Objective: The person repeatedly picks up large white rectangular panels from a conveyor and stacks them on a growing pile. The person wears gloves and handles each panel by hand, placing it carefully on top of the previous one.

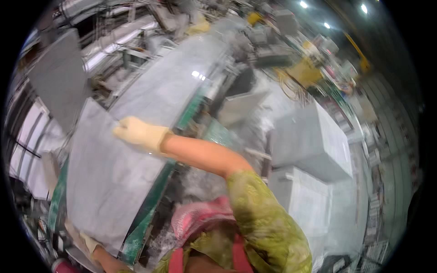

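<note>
A pale grey-veined marble slab (pixel 104 182) lies over a green-edged bench (pixel 148 218) in front of me. My right hand (pixel 136 132), in a cream glove, reaches across to the slab's far edge, its fingers closed on that edge. At the slab's near left corner is my left hand (pixel 90 243), also gloved; blur and the lower rim of the picture hide how its fingers lie. Beyond the right hand, a second long marble slab (pixel 168 86) stretches away along the same line, glossy with reflected lights.
A grey panel (pixel 61 77) stands upright at the left. Large pale stone blocks (pixel 305 136) are stacked at the right. Wet-looking rubble and a loose flat piece (pixel 239 107) lie between bench and blocks. Yellow hose (pixel 291 84) coils farther back.
</note>
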Demonstrator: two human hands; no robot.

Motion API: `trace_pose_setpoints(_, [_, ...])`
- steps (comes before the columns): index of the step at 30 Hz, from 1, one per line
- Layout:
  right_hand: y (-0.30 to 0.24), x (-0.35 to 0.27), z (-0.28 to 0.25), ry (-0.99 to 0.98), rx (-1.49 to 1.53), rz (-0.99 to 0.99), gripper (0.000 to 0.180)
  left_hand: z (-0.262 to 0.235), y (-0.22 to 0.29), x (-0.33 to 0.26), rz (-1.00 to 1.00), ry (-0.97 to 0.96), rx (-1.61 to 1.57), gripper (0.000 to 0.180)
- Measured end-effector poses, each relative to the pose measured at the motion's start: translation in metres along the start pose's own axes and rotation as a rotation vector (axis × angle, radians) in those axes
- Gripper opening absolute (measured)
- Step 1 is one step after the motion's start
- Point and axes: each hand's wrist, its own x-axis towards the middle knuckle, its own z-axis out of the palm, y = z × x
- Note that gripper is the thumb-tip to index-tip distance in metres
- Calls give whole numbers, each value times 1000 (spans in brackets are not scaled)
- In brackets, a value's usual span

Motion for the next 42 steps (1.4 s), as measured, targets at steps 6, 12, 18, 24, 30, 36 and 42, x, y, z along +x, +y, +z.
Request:
trace_pose_setpoints(6, [31, -61, -38, 107, 235, 170, 34, 23, 37, -15, 196, 52, 281, 70])
trace_pose_setpoints(12, [111, -174, -92, 467, 393, 247, 58, 88, 119, -44, 628, 91, 550, 61])
trace_pose_setpoints(18, [198, -327, -114, 1042, 701, 136, 74, 202, 208, -98, 1125, -122, 571, 54])
trace_pose_setpoints(24, [265, -546, -56, 1951, 538, 144, 32, 459, 204, -268, 1471, -1073, 288, 41])
trace_pose_setpoints(30, [299, -738, 113, 2221, 902, -413, 40, 545, 8, -635, 445, -1426, -123, 36])
trace_pose_setpoints(36, [195, -774, 213, 2958, 866, 16, 61, 562, -211, -828, -523, -2137, 195, 35])
trace_pose_setpoints(42, [127, -783, 295, 2665, 1626, 62, 53, 464, -329, -966, -633, -2567, 95, 26])
